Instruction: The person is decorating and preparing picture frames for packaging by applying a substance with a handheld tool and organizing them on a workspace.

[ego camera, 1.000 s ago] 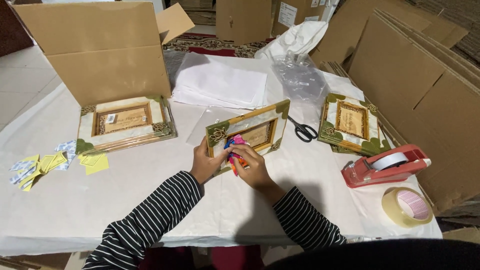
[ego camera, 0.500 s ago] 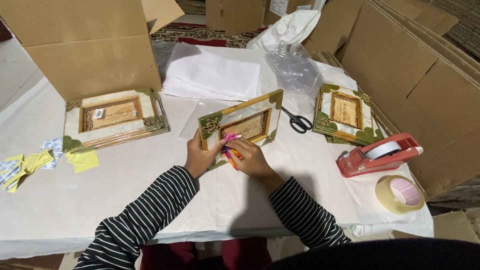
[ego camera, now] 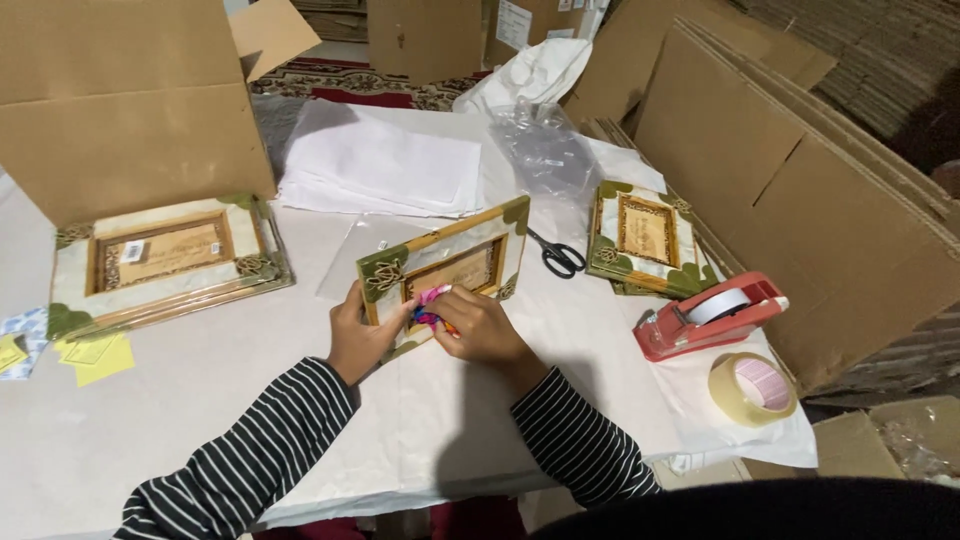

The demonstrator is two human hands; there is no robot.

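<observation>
Meanwhile the left hand kept its grip pinching the green-cornered frame, tilted up off the surface, while the right hand, fingers closed on a pink cloth, had slid across its front.

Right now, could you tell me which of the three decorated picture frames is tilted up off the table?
The middle frame, held between both hands: the left hand props its lower corner. The frame by the box and the frame by the scissors lie flat.

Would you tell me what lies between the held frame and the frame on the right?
In the head view, black scissors lie on the paper between the held frame and the right frame.
</observation>
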